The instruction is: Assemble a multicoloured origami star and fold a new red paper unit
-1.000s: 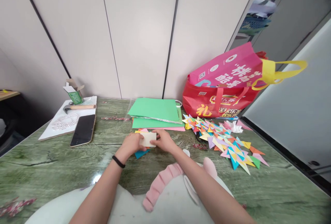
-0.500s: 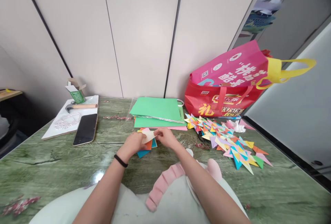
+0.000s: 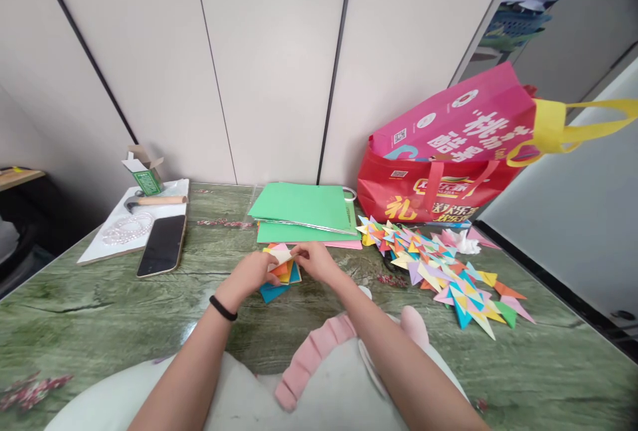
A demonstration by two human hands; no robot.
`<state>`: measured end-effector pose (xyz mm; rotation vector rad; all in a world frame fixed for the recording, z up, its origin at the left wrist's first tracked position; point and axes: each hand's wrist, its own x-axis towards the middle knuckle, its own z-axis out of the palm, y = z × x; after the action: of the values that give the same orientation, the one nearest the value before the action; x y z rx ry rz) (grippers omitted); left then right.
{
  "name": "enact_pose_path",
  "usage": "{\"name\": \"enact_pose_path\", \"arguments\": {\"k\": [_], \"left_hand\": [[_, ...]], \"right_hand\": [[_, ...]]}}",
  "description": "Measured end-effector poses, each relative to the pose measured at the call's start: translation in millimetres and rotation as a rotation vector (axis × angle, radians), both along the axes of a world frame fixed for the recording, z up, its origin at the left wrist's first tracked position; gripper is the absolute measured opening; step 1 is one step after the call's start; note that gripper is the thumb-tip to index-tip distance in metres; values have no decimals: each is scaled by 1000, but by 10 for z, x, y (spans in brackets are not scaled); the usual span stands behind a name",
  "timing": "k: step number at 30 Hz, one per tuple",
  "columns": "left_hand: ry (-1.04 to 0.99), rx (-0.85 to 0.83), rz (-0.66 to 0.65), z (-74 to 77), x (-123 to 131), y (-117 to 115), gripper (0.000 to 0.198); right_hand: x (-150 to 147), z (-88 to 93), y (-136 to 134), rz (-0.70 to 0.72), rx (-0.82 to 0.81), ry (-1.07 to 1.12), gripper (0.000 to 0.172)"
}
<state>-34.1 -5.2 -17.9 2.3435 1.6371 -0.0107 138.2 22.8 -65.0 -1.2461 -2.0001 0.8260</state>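
Observation:
Both my hands are together over a small pile of coloured paper pieces (image 3: 273, 293), where blue, yellow and orange show. Between them is a cream piece of paper (image 3: 280, 256), tilted up off the pile. My left hand (image 3: 252, 273) pinches its left side, fingers curled and partly covering the pile. At the other side, my right hand (image 3: 313, 262) grips the paper's corner with thumb and fingertips. Pink paper shows just behind the cream piece. Many folded paper triangles (image 3: 438, 265) in mixed colours lie heaped to the right.
Green sheets (image 3: 302, 205) are stacked behind my hands. At the back right stands a red bag (image 3: 393, 185) with yellow handles. A phone (image 3: 162, 245), a hammer (image 3: 157, 200), a bead string (image 3: 128, 228) and a small green box (image 3: 147, 180) are at left. A plush toy (image 3: 319, 391) lies in front.
The cream paper has tilted and shows a smaller face, with more yellow and orange of the pile visible beneath. Both hands keep hold of it. The view has shifted slightly.

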Motion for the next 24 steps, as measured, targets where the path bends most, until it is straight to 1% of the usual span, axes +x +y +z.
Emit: {"name": "enact_pose_path", "arguments": {"k": [4, 5, 8, 10, 11, 13, 19, 21, 24], "left_hand": [[8, -10, -7, 2, -3, 6, 15], [17, -3, -6, -7, 0, 9, 16], [43, 19, -3, -48, 8, 20, 22], [60, 20, -8, -70, 6, 23, 21], [66, 17, -13, -76, 4, 23, 19], [71, 11, -20, -75, 1, 21, 19], [120, 4, 6, -13, 62, 11, 32], [142, 1, 19, -1, 87, 8, 33], [143, 6, 29, -12, 99, 11, 34]], "right_hand": [[6, -10, 8, 22, -20, 6, 25], [9, -18, 11, 30, -33, 16, 26], [12, -52, 18, 74, -74, 37, 42], [8, -77, 21, 90, -56, 21, 50], [6, -88, 22, 86, -36, 8, 51], [2, -105, 24, 62, -4, -7, 49], [5, -77, 32, -56, -6, 31, 39], [6, -56, 33, -102, -48, 59, 40], [-5, -57, 40, -159, -180, 120, 42]]}}
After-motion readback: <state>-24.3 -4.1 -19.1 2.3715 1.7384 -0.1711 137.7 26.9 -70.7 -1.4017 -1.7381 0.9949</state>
